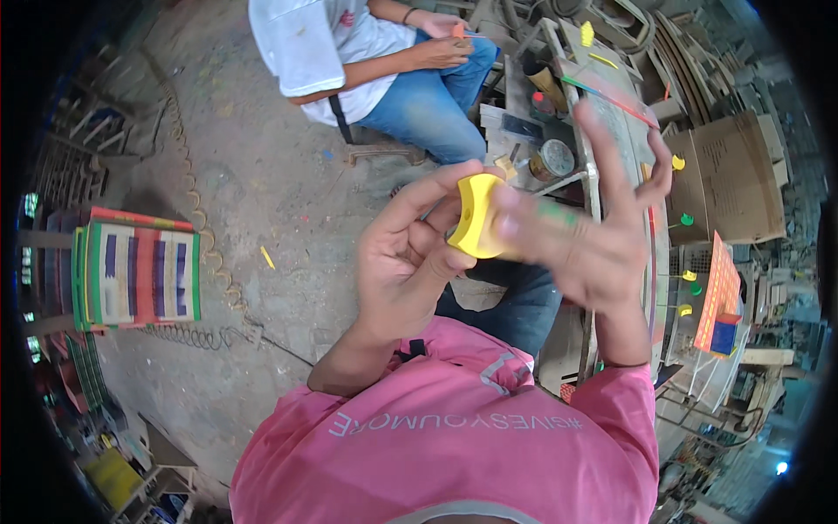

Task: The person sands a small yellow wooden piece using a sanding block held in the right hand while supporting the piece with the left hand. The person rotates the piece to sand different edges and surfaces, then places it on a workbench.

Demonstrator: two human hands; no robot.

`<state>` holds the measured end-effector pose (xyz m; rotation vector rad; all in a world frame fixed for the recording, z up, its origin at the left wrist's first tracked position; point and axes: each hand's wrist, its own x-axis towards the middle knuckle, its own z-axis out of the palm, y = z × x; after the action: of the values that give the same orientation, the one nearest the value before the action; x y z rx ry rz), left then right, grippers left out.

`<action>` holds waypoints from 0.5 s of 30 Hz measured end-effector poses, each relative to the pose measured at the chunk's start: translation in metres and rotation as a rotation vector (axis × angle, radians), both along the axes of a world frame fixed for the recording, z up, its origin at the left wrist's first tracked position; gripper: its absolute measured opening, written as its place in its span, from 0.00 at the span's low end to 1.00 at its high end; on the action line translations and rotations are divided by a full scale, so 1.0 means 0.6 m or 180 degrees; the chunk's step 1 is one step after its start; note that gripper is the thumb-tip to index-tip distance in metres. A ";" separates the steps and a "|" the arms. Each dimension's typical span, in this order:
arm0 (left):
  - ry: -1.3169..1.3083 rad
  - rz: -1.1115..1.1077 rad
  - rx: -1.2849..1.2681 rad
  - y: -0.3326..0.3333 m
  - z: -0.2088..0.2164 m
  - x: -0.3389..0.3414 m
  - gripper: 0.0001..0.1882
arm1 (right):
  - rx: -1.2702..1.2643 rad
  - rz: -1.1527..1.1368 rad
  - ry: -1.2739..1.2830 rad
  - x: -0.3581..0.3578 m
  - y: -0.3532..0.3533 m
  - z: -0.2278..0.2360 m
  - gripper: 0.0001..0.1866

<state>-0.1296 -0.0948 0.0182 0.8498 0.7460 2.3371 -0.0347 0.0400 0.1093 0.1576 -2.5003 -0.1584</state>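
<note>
My left hand (pixel 397 262) is closed on a small yellow piece (pixel 474 217) with sides that curve inward and a small hole in its face. Its fingertips and thumb grip the piece at the upper and lower ends. Right beside it is my right hand (pixel 598 249), smeared by motion, with fingertips at the piece's right side. Two of its fingers stretch up and apart; whether the blurred ones pinch anything is hidden. A green smudge marks one finger of that hand.
A seated person (pixel 393 65) ahead holds a small orange piece (pixel 458 31). On the right, a cluttered bench carries a paint can (pixel 552 160), a cardboard box (pixel 729 179) and small yellow and green pieces (pixel 687 219). Striped panels (pixel 140 271) stand left, near a coiled hose (pixel 196 210).
</note>
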 end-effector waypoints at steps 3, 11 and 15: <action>-0.0212 -0.0104 -0.0085 -0.025 0.003 -0.019 0.34 | -0.0034 0.0480 -0.0006 -0.021 -0.020 -0.005 0.11; -0.0153 -0.0045 -0.0058 -0.074 0.001 -0.057 0.36 | 0.0022 0.0631 0.0026 -0.065 -0.064 -0.005 0.12; -0.0386 -0.0288 -0.0001 -0.092 0.002 -0.064 0.38 | 0.0090 0.0391 0.0056 -0.088 -0.067 -0.003 0.12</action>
<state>-0.1681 -0.1499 0.0197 0.7192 0.6439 2.2850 -0.0874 0.0000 0.1075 0.3194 -2.4633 -0.1437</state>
